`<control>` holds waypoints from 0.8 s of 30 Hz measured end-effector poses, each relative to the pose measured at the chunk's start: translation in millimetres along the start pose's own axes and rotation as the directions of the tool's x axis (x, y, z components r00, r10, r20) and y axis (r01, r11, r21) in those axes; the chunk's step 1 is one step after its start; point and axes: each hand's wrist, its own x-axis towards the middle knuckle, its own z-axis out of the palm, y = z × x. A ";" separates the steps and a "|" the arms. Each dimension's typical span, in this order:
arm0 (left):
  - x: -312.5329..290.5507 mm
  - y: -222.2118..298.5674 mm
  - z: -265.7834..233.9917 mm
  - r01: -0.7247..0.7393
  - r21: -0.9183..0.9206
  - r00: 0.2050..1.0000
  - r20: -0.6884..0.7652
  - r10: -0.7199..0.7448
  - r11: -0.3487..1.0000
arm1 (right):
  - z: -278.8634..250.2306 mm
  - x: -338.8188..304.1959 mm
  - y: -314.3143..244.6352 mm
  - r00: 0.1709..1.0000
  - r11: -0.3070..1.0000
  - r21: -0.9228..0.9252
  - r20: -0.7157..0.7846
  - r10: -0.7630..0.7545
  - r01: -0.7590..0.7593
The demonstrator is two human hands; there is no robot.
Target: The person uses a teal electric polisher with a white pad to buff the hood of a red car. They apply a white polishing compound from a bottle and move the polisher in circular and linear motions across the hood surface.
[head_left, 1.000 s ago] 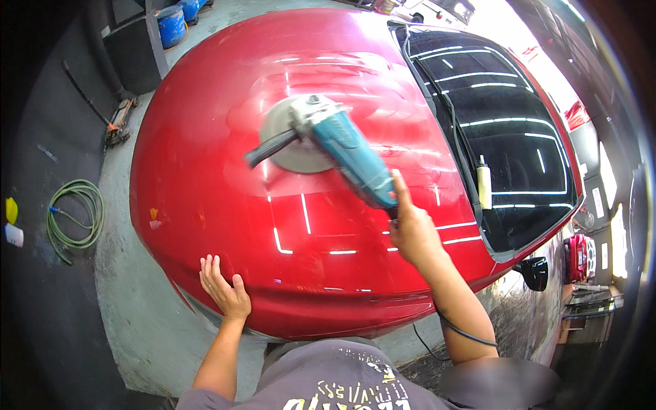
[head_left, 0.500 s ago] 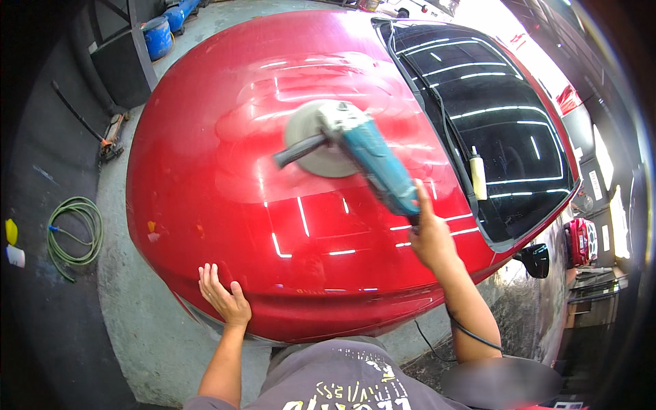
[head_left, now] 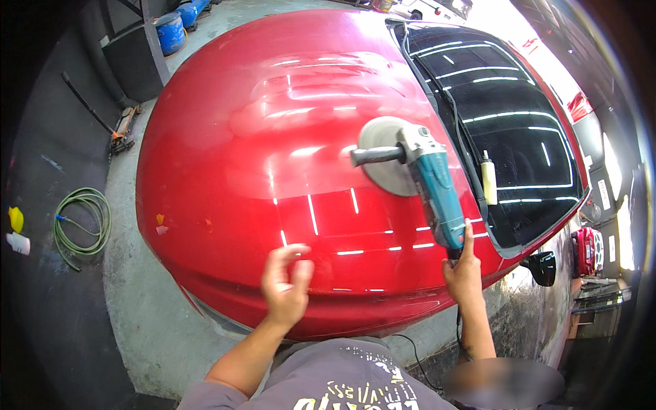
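Note:
My right hand (head_left: 466, 275) is wrapped round the rear grip of a teal car polisher (head_left: 439, 193), its index finger stretched along the body. The polisher's round pale pad (head_left: 386, 176) lies over the rear part of a glossy red car hood (head_left: 205, 130), near the windshield; whether it presses on the paint I cannot tell. A dark side handle (head_left: 374, 156) sticks out to the left, with no hand on it. My left hand (head_left: 285, 283), slightly blurred, hovers over the near side of the hood, holding nothing, with fingers bent and thumb apart.
A pale yellow bottle (head_left: 488, 179) stands by the wipers at the dark windshield (head_left: 526, 96). The polisher's black cord (head_left: 415, 352) hangs near my right side. Along the left wall are a coiled green hose (head_left: 82, 225), a floor jack (head_left: 124, 130) and a blue barrel (head_left: 169, 34).
The polisher has moved right, toward the windshield, with my right hand on it. My left hand has lifted off the hood's near edge and come right, toward the middle.

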 end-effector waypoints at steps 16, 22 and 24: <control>99.2 -32.4 -10.6 0.407 -0.829 0.909 0.327 -0.258 0.385 | 97.9 -36.4 -183.7 0.771 0.813 -0.049 0.354 -0.529 0.580; 129.1 -42.1 22.0 0.432 -0.834 0.900 0.420 -0.112 0.342 | 79.2 -32.0 -169.8 0.770 0.872 0.156 0.417 -0.483 0.463; 127.6 -47.2 40.3 0.475 -0.829 0.876 0.476 -0.072 0.296 | 68.6 -29.1 -152.7 0.759 0.880 0.313 0.451 -0.469 0.357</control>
